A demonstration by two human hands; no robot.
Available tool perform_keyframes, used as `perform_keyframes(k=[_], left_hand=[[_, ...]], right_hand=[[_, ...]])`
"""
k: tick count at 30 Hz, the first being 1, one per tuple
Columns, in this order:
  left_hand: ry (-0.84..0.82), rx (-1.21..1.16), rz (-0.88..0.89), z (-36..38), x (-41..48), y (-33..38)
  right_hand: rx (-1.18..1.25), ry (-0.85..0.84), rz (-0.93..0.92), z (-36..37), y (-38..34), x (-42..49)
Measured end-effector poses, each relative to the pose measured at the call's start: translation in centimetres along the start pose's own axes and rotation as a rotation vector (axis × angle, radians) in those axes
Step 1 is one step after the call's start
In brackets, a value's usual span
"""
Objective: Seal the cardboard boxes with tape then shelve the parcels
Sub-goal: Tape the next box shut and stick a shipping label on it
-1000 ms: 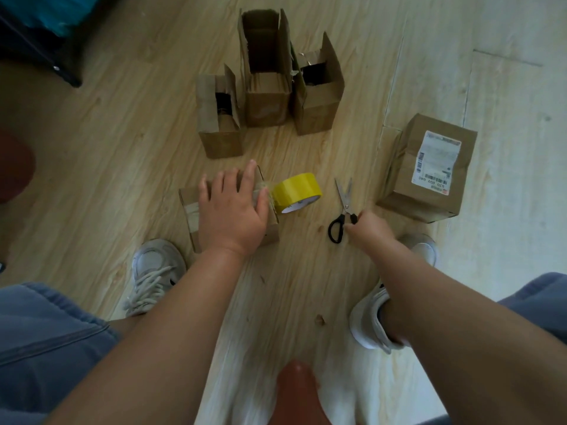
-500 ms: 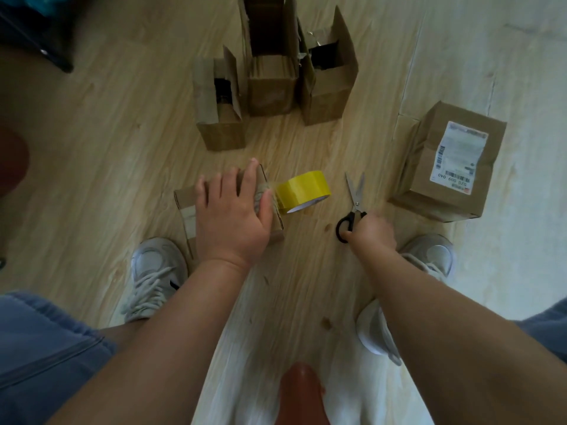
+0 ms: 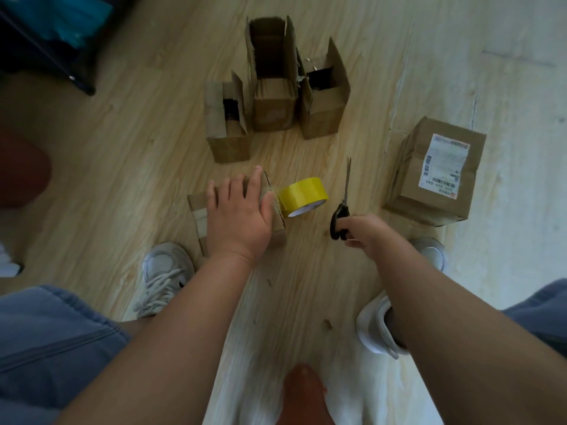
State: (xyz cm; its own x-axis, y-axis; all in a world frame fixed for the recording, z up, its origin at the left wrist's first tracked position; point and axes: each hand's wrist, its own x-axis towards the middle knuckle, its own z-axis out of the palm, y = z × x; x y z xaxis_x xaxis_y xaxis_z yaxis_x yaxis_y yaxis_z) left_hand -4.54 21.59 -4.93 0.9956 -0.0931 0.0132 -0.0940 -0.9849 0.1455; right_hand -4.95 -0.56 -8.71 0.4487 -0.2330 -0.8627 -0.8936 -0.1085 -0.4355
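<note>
Hiding box top, left hand presses; right hand grips scissors.

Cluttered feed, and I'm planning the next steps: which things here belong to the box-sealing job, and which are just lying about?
Job:
small box under the left hand
yellow tape roll beside it
scissors gripped by the right hand
three open boxes beyond
labelled parcel, right

Lying about:
dark object with teal top, far left
reddish-brown shape, left edge
</note>
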Motion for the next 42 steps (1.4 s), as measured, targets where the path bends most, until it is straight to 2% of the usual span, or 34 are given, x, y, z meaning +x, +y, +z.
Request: perform_keyframes(k=[2, 5, 8, 12, 16, 20, 24, 36, 42], left_hand=[[-0.033, -0.008, -0.035, -0.3, 0.0, 0.2], [-0.089, -0.045, -0.12, -0.8, 0.0, 0.6], [-0.115, -0.101, -0.162, -1.3, 0.0, 0.8], [-0.186, -0.241, -0.202, -2.5, 0.6, 0.4], [-0.192, -0.446, -0.249, -3.8, 0.4, 0.0], [-0.175, -0.435, -0.204, -3.8, 0.3, -0.3], [-0.173, -0.434, -0.192, -3.7, 0.1, -0.5], [-0.2, -0.457, -0.237, -4.4, 0.5, -0.6], [-0.247, -0.561, -0.339, -4.7, 1.3, -0.6]], right_hand=[[0.054, -0.1, -0.115, -0.3, -0.5, -1.4], [-0.014, -0.243, -0.267, -0.6, -1.7, -3.8], [-0.061, -0.383, -0.319, -0.7, -2.4, -5.5], [-0.167, -0.56, -0.314, -1.4, -2.2, -6.7], [-0.292, -0.635, -0.228, -2.8, -1.8, -7.6], [-0.421, -0.696, -0.161, -3.6, -1.0, -8.4], [-0.489, -0.621, -0.169, -2.7, -0.4, -8.4], [-0.604, -0.302, -0.398, 2.6, -1.1, -7.6], [-0.513, -0.279, -0.456, 2.7, -0.9, -7.8]])
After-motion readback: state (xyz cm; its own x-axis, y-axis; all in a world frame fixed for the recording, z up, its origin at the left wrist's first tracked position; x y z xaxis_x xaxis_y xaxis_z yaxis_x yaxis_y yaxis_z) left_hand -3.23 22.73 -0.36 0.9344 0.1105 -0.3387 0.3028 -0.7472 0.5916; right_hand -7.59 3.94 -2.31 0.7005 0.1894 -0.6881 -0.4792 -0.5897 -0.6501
